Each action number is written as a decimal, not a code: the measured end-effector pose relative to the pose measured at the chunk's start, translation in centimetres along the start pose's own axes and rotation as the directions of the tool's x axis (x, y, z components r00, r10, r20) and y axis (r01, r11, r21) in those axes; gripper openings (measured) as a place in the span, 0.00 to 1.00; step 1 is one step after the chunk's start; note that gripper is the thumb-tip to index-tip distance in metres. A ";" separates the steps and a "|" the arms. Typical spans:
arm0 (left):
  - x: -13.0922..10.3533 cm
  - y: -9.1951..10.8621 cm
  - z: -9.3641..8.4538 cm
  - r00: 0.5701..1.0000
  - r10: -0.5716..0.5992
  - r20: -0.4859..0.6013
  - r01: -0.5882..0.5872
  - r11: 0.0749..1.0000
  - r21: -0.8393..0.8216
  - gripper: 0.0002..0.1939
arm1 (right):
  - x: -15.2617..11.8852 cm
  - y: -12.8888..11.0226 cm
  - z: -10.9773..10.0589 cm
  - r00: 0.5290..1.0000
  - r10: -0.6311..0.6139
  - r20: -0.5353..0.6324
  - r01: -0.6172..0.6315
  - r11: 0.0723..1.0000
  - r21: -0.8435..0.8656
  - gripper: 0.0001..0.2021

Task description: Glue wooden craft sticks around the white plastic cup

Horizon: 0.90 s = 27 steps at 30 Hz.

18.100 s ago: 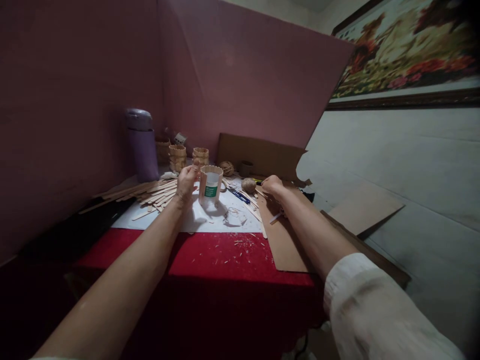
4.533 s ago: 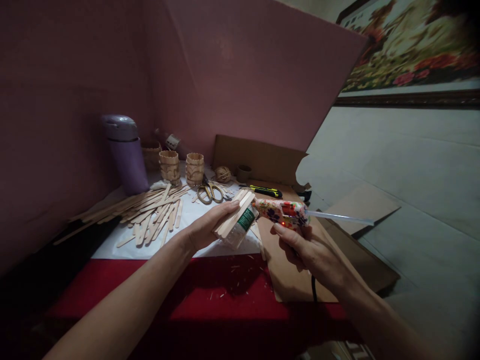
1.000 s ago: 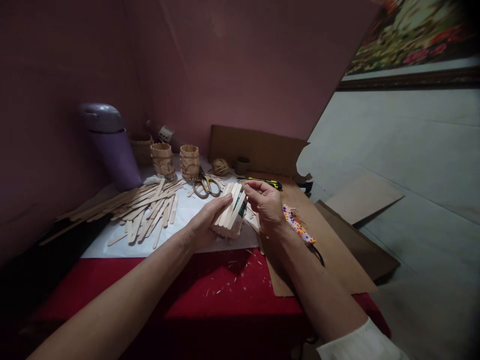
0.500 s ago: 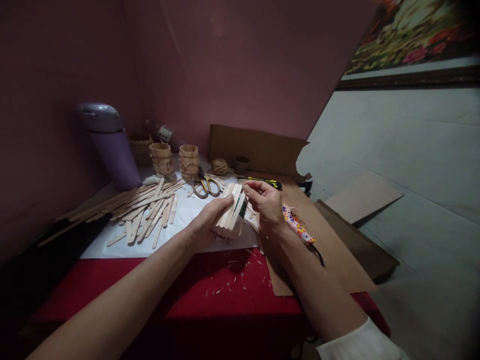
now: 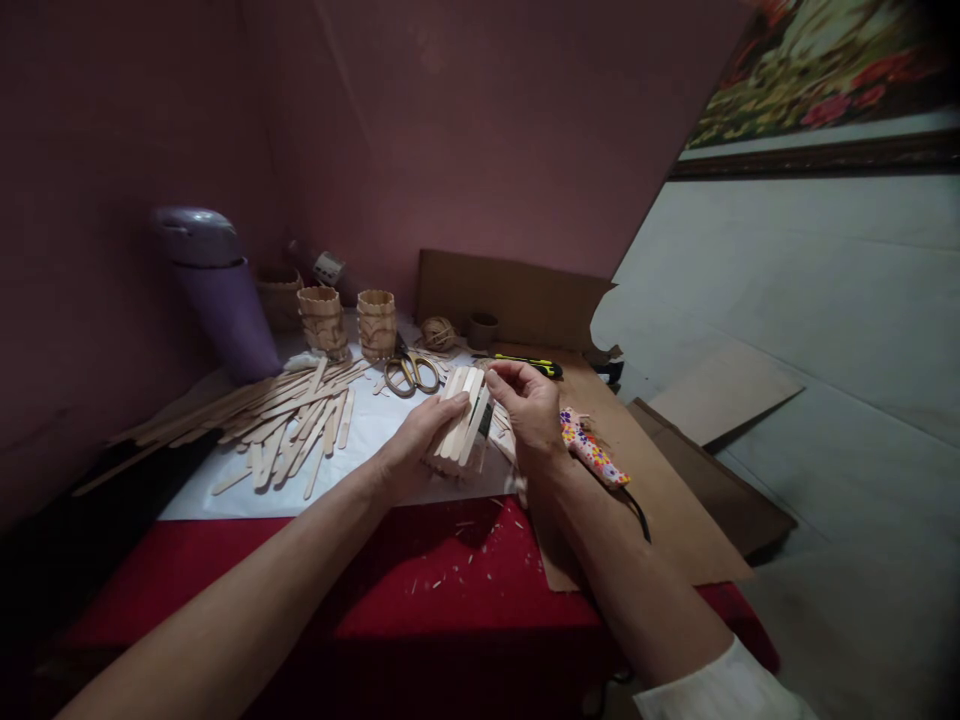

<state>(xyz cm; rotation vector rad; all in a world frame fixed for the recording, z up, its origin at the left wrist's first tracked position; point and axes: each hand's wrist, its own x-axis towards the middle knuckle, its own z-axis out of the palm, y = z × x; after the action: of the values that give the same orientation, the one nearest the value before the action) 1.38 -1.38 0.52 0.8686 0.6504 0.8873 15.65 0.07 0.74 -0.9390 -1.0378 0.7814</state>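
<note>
My left hand is closed around a small container whose side carries a row of pale craft sticks. Its thumb lies across the sticks. A dark green strip of the container's surface shows to the right of the row. My right hand pinches the upper end of the rightmost craft stick between thumb and forefinger; the fingertips partly hide that end. Just behind the container lie scissors with round handles. A flower-patterned glue gun rests beside my right wrist.
Loose craft sticks lie piled on white paper at left. Behind them stand a purple bottle and two stick-covered cups. A twine ball, a tape roll and a yellow-black cutter sit farther back. Cardboard covers the right side.
The rightmost craft stick now lies closer against its neighbour, and the green gap between them has closed. Both hands stay in nearly the same place.
</note>
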 end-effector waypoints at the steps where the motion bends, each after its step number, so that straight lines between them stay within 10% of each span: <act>1: 0.0 0.0 0.0 1.000 0.003 -0.001 -0.003 1.000 0.003 0.21 | 0.0 0.1 -0.1 1.000 -0.007 0.003 0.007 1.000 -0.018 0.16; 27: 0.6 -0.6 -0.3 0.998 0.051 -0.037 -0.048 0.996 0.079 0.34 | 0.0 1.4 0.2 0.995 0.090 0.034 -0.091 0.996 0.017 0.18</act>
<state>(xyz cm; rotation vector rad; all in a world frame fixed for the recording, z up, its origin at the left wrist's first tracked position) 1.71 -0.94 -0.22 0.9427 0.7037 0.9308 15.31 0.64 -0.46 -0.9656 -1.0206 0.8826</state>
